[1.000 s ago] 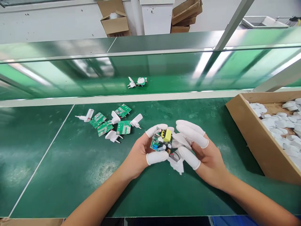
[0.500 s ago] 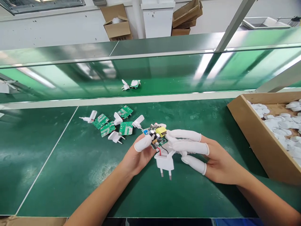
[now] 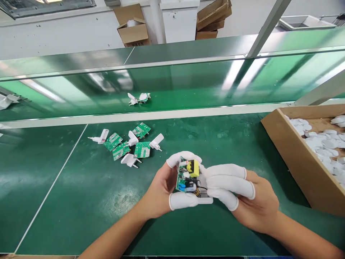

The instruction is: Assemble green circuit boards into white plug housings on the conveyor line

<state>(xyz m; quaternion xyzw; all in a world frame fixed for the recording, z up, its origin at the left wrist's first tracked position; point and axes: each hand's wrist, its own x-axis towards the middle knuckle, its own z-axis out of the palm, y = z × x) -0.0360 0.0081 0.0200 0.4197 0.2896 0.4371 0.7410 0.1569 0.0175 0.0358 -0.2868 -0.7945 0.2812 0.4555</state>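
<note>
My left hand (image 3: 167, 187), with white finger cots on its thumb and a finger, grips a green circuit board (image 3: 188, 176) by its edges. A yellow transformer and several small parts face up on it. My right hand (image 3: 242, 190), also in finger cots, closes on the right side of the same assembly. Between the hands, a white plastic piece (image 3: 206, 200) shows below and beside the board; its prongs are out of sight. Up and left on the bench lie several green boards (image 3: 142, 149) with white plug pieces (image 3: 129, 160).
At the right stands a cardboard box (image 3: 293, 162) holding many white plastic pieces (image 3: 323, 144). Behind the bench runs a green conveyor belt (image 3: 188, 93) carrying a board with a plug piece (image 3: 144, 97). A slanted metal post (image 3: 269, 28) rises at the back right.
The held board has turned between my hands, and the plug prongs that hung below are now hidden. Both hands moved slightly lower. The board on the belt has shifted left.
</note>
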